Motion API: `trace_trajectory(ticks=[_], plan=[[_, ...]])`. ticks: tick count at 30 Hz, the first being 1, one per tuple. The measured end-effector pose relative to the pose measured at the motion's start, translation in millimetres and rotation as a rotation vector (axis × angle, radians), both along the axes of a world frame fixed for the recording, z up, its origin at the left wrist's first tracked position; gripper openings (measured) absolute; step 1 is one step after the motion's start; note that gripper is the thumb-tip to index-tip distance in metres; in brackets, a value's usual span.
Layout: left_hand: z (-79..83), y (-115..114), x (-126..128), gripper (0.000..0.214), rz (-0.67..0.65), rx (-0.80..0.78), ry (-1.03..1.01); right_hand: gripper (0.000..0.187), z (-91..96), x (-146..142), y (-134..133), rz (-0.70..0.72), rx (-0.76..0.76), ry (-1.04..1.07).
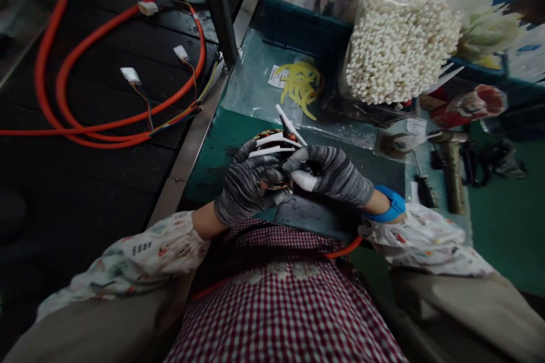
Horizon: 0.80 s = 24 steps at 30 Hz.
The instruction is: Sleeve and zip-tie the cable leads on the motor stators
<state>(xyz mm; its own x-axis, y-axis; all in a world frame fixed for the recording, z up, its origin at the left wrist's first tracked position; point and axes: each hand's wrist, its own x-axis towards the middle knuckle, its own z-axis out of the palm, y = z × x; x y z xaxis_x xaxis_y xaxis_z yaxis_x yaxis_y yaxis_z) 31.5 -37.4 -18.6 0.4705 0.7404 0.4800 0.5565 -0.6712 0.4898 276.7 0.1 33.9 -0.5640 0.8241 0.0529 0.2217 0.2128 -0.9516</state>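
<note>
My left hand (251, 184), in a grey striped knit glove, is closed around a bundle of coloured wires (279, 185) over the green work surface (213, 147). Several slim white sleeves (272, 151) stick out of the bundle above my fingers. From the right, my right hand (334, 176), gloved alike with a white-wrapped fingertip, pinches at the bundle. Its fingertips meet the right ends of the white sleeves; exactly what they grip is hidden. Below the right wrist, part of an orange cable (347, 248) runs past the checked apron (281, 312).
Orange cables (91, 54) with white connectors (130, 75) lie coiled at left. Yellow strips (300, 84) rest on plastic film. A bag of thin white sticks (400, 45) stands behind. At right are a hammer (455, 176), a screwdriver (424, 188) and a red can (464, 108).
</note>
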Motion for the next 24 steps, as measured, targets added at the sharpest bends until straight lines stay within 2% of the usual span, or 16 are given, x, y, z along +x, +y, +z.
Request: trace_trajectory(ticks=[3, 8, 15, 18, 20, 22, 24], plan=[[-1.7, -0.8, 0.2, 0.02, 0.014, -0.013, -0.01, 0.007, -0.6, 3.8, -4.4, 0.023, 0.053, 0.015], [1.2, 1.9, 0.9, 0.015, -0.012, 0.0, -0.016, 0.01, -1.0, 5.0, -3.6, -0.097, -0.007, 0.042], [2.4, -0.2, 0.4, 0.015, 0.016, -0.033, 0.046, 0.012, -3.3, 5.0, -3.0, -0.075, 0.011, 0.015], [-0.8, -2.6, 0.2, 0.017, 0.034, -0.015, 0.012, 0.013, -13.1, 8.8, -8.4, 0.084, 0.125, 0.032], [-2.3, -3.3, -0.1, 0.018, 0.034, 0.003, -0.006, 0.02, -23.1, 11.3, -14.0, 0.141, 0.161, 0.01], [-2.9, -3.4, -0.6, 0.019, 0.024, -0.003, 0.008, 0.027, -32.8, 13.6, -19.5, 0.075, 0.146, -0.017], [-2.8, -3.2, -0.9, 0.022, 0.018, -0.016, 0.022, 0.024, -38.3, 15.8, -23.0, 0.046, 0.19, -0.045]])
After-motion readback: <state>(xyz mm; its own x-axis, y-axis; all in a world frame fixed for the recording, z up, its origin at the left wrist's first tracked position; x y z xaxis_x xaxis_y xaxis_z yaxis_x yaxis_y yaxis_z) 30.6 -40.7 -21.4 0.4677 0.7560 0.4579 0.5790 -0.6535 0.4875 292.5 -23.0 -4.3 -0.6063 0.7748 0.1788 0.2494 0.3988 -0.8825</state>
